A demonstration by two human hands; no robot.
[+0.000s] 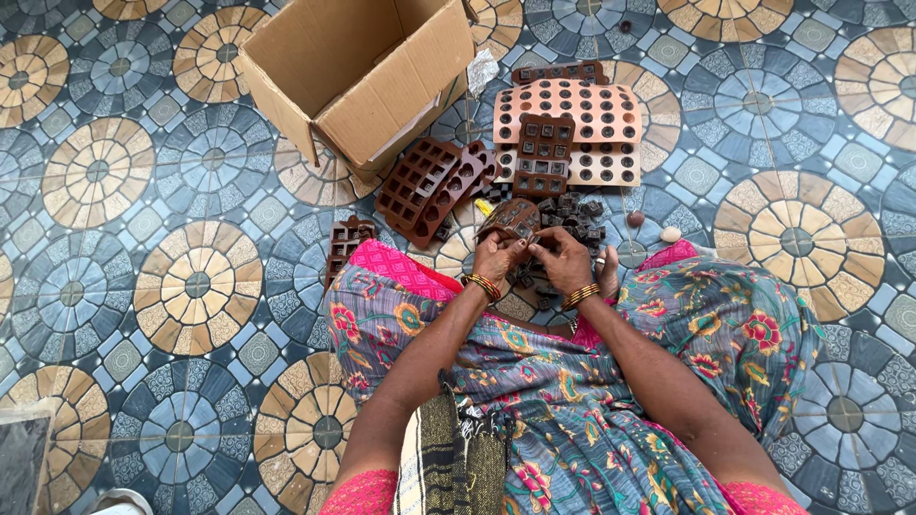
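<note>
left hand (498,256): grip pinching a small brown tray (510,217) | right hand (563,259): fingers pressed on the same tray | tray: over the floor (200,286), above the lap | near: little dark blocks (572,212), brown trays (429,186), open box (358,72)

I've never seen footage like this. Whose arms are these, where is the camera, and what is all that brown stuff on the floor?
There is no machine here. The single picture comes from a camera worn on a person's head, looking down at their own lap while they sit on a patterned tiled floor. The left hand and right hand meet over a small brown mould tray, fingers closed on it. Ahead lie more brown mould trays, pale trays with round holes, small dark loose pieces and an open cardboard box.
</note>
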